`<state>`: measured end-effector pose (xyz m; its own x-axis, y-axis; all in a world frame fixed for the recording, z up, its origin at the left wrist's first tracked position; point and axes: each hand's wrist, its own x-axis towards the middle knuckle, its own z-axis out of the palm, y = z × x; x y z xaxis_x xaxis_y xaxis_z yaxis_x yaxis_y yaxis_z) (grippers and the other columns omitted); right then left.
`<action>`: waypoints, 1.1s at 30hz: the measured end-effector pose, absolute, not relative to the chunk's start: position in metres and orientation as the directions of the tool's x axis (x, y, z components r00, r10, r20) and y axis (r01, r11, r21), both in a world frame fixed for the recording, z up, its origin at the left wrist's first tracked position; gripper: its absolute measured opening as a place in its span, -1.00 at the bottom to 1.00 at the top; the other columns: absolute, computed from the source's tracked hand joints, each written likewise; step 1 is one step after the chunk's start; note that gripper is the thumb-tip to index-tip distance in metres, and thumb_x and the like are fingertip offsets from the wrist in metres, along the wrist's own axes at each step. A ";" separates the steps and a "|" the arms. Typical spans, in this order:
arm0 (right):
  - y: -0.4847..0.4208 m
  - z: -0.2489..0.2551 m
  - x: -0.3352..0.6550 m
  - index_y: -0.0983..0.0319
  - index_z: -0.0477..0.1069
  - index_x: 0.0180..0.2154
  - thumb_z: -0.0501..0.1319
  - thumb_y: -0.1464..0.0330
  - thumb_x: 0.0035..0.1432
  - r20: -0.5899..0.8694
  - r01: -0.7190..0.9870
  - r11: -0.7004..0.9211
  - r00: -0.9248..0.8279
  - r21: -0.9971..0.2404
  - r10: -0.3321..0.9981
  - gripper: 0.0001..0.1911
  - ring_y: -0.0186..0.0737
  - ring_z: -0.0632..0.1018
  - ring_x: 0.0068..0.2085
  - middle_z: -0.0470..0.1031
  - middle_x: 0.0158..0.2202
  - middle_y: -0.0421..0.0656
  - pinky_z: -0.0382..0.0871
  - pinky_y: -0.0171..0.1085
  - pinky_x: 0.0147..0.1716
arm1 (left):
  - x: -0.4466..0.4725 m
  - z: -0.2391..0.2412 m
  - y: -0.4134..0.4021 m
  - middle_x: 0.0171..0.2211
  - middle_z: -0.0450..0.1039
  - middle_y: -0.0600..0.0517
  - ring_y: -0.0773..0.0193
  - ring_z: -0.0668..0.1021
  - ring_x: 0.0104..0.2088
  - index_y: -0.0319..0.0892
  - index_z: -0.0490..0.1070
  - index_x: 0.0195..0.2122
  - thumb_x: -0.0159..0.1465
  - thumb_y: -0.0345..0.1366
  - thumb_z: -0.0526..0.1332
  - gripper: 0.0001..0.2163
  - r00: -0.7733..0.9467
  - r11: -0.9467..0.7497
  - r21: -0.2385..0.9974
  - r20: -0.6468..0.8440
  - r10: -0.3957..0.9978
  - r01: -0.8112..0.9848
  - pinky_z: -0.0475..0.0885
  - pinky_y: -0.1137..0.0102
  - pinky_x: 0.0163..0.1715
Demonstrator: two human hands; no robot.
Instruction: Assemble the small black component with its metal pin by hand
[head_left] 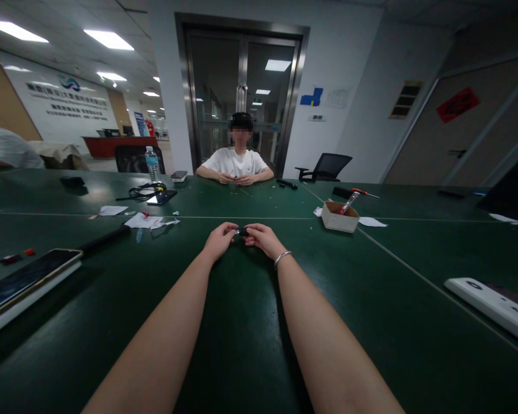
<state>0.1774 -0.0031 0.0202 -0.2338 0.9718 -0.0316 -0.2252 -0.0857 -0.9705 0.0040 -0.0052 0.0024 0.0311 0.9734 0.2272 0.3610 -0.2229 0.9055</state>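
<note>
Both my hands are held out over the green table, fingers closed and fingertips almost meeting. Between them is a small black object with a shiny, silvery end; it is too small to name. My left hand pinches the silvery end. Thumb and fingers of my right hand close on the black part, and a silver bracelet circles that wrist. Whether the object is one piece or two touching pieces, I cannot tell.
Opposite sits a person in white, hands on the table. At left lie a phone on a white block, paper scraps and a coiled cable near a water bottle. A small box and a white device are right.
</note>
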 end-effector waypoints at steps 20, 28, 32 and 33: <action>-0.004 0.020 0.178 0.34 0.43 -0.29 0.27 0.53 0.11 -0.017 -0.233 -0.078 -0.251 -0.969 0.968 -0.92 -0.38 0.50 -0.56 0.49 -0.55 -0.15 0.51 -0.37 -0.51 | 0.003 -0.003 -0.001 -0.32 0.50 0.02 0.34 0.52 -0.43 -0.13 0.47 -0.13 0.25 -0.13 0.11 -0.72 0.065 -0.265 0.900 0.259 0.964 0.345 0.42 0.41 -0.37; -0.003 0.021 0.179 0.35 0.43 -0.29 0.24 0.57 0.13 -0.030 -0.267 -0.098 -0.246 -0.959 0.969 -0.93 -0.35 0.53 -0.53 0.49 -0.56 -0.12 0.51 -0.36 -0.49 | 0.004 -0.004 -0.001 -0.23 0.50 0.01 0.34 0.52 -0.38 -0.10 0.46 -0.09 0.23 -0.20 0.13 -0.73 0.043 -0.262 0.892 0.265 0.963 0.369 0.41 0.42 -0.33; -0.004 0.022 0.178 0.36 0.43 -0.29 0.21 0.59 0.14 -0.033 -0.260 -0.099 -0.249 -0.961 0.968 -0.91 -0.35 0.53 -0.53 0.50 -0.55 -0.12 0.50 -0.36 -0.48 | 0.004 -0.004 -0.001 -0.30 0.51 0.00 0.30 0.51 -0.37 -0.12 0.48 -0.14 0.28 -0.14 0.07 -0.72 0.032 -0.255 0.882 0.264 0.964 0.397 0.41 0.38 -0.31; -0.004 0.022 0.178 0.36 0.43 -0.29 0.21 0.59 0.14 -0.034 -0.258 -0.099 -0.246 -0.961 0.969 -0.91 -0.35 0.53 -0.54 0.50 -0.55 -0.12 0.50 -0.37 -0.49 | 0.004 -0.004 -0.001 -0.28 0.52 -0.01 0.29 0.52 -0.35 -0.11 0.48 -0.15 0.28 -0.11 0.07 -0.71 0.023 -0.253 0.877 0.267 0.963 0.409 0.41 0.38 -0.30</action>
